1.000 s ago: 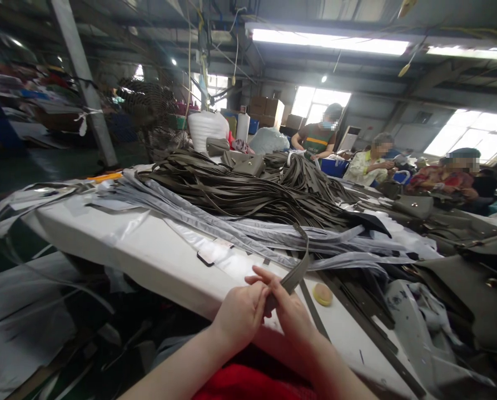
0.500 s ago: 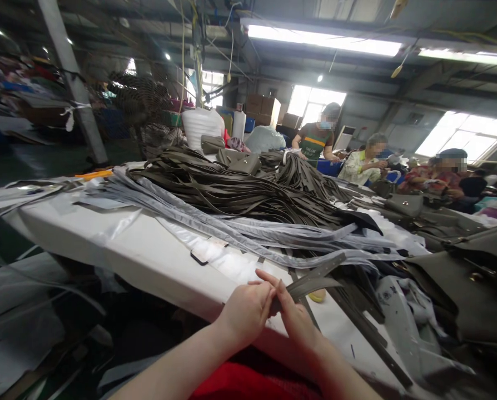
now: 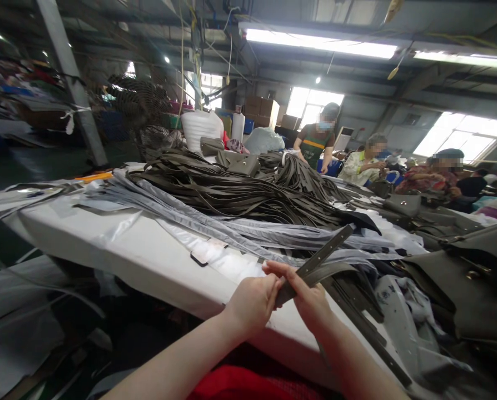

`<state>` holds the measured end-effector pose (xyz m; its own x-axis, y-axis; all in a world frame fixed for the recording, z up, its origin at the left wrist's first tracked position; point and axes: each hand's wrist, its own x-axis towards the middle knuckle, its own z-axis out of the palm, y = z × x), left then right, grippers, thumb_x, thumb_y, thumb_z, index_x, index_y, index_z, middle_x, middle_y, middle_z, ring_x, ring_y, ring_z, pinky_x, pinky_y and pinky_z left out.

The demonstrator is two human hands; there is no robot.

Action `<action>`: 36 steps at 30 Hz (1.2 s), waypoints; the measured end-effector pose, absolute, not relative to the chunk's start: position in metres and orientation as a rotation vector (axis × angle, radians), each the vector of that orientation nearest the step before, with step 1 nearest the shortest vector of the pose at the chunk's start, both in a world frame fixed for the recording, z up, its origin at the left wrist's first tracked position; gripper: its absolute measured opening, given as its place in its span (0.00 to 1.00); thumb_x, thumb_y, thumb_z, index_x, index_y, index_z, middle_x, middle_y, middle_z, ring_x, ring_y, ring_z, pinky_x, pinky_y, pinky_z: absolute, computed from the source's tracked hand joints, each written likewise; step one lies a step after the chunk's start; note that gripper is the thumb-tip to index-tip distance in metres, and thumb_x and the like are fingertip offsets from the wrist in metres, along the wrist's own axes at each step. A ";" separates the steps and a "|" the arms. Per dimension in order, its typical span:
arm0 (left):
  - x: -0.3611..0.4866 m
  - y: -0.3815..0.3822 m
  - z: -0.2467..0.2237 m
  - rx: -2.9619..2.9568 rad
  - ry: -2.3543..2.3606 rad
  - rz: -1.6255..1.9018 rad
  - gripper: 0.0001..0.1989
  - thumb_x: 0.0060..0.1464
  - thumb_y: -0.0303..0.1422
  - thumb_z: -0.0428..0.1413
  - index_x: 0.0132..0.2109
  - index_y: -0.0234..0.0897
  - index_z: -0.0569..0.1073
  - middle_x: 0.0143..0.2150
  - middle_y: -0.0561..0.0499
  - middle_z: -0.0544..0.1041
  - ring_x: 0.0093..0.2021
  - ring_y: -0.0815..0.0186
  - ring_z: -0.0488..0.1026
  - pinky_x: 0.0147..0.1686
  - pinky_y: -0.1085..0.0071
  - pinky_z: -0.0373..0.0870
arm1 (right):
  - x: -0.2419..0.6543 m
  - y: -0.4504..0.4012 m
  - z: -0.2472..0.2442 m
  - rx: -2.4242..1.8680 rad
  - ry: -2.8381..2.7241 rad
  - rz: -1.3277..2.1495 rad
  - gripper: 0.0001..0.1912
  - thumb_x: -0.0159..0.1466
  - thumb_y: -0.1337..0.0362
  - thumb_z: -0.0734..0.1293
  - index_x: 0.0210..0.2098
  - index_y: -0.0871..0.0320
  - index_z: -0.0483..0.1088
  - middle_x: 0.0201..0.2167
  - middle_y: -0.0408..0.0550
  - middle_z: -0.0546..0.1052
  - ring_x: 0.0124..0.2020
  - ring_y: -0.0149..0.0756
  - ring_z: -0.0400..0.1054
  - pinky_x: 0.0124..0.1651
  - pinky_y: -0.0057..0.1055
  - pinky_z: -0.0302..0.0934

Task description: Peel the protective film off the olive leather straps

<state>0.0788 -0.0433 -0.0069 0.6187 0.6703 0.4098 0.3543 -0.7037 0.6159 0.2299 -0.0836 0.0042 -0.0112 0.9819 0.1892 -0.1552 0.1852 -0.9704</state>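
My left hand [image 3: 254, 300] is closed on a dark grey-green strap [image 3: 326, 253] near the table's front edge. My right hand [image 3: 309, 294] grips the same strap just beside it, its fingers reaching over toward the left knuckles. The strap's free end, with a row of small holes, sticks up to the right, and another length curves away beneath it. Part of the strap is hidden by my fingers. Just beyond my hands lie pale plastic-wrapped strips [image 3: 269, 236], and behind them a large heap of dark straps [image 3: 232, 191].
The white table [image 3: 127, 261] bears a dark rectangular buckle [image 3: 198, 259]. Dark bags [image 3: 452, 283] with metal fittings are piled at the right. More perforated straps [image 3: 367, 328] lie right of my hands. Several people work beyond, one in an apron [image 3: 313, 147]. A metal post [image 3: 77, 94] stands at left.
My right hand has shifted slightly right and up, a little away from the left. The strap's perforated end now points more steeply upward. The person in the apron has lowered an arm.
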 end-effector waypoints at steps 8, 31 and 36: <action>0.096 -0.033 0.030 2.389 0.788 0.955 0.22 0.68 0.39 0.35 0.32 0.40 0.66 0.26 0.51 0.78 0.26 0.64 0.75 0.29 0.70 0.65 | 0.248 -0.064 0.044 -0.880 -1.087 1.171 0.29 0.64 0.39 0.64 0.44 0.57 0.79 0.43 0.55 0.80 0.34 0.40 0.73 0.35 0.35 0.68; 0.121 -0.024 0.093 2.349 0.687 1.000 0.24 0.68 0.43 0.35 0.27 0.41 0.64 0.18 0.54 0.71 0.20 0.65 0.70 0.28 0.70 0.63 | 0.280 -0.062 0.126 -0.769 -1.109 0.922 0.25 0.58 0.42 0.71 0.40 0.57 0.79 0.34 0.49 0.81 0.35 0.36 0.74 0.40 0.31 0.68; 0.126 -0.030 0.093 2.353 0.662 0.930 0.24 0.67 0.43 0.35 0.27 0.41 0.64 0.17 0.55 0.70 0.18 0.66 0.69 0.26 0.71 0.63 | 0.305 -0.058 0.146 -0.732 -0.925 0.793 0.23 0.55 0.43 0.74 0.28 0.60 0.76 0.24 0.47 0.79 0.26 0.34 0.72 0.34 0.31 0.68</action>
<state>0.1257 -0.0299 0.0935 0.6448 0.6034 0.4692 0.2462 -0.7451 0.6198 0.3046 -0.0582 0.1464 0.3745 0.8370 0.3990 -0.2667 0.5094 -0.8182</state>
